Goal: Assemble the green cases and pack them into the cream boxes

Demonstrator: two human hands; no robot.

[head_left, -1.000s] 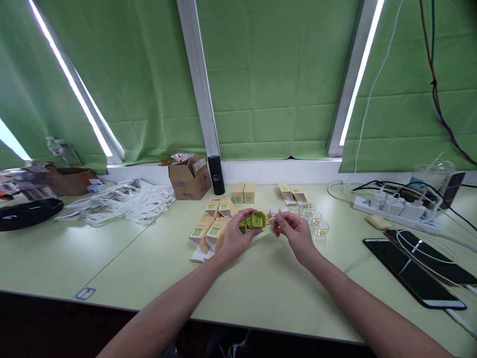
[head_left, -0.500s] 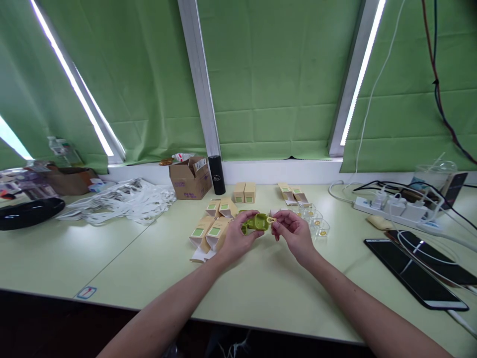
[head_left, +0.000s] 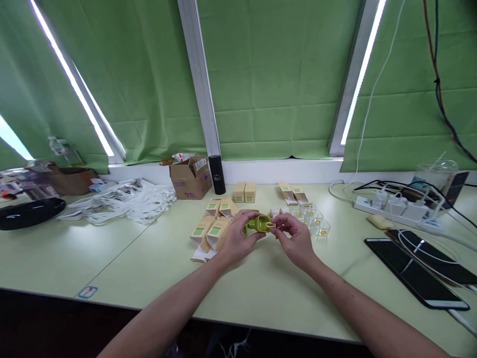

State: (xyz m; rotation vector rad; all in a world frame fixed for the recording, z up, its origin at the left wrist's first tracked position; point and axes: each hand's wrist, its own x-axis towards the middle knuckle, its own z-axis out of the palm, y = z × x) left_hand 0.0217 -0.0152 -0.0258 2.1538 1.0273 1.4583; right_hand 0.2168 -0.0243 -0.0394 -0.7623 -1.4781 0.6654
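My left hand is closed around a small olive-green plastic case with a hollow inside, held above the table. Pinched in my right hand is a small pale-yellow ring-like piece, which reaches the right end of the case; whether it is seated inside I cannot tell. Left of my left hand, several kraft-paper boxes with green labels stand with flaps open. Beyond my right hand sit several clear plastic cups with yellow centres. Small pale pink pieces lie behind my fingers, partly hidden.
Two kraft boxes stand further back, and two more lie to their right. A black cylinder and a cardboard carton are by the wall. White straps are heaped left. Phones and a power strip lie right.
My right hand has moved slightly left, bringing the pale-yellow piece from beyond the case's right end over onto it. My left hand keeps its hold, and the case has tilted a little.
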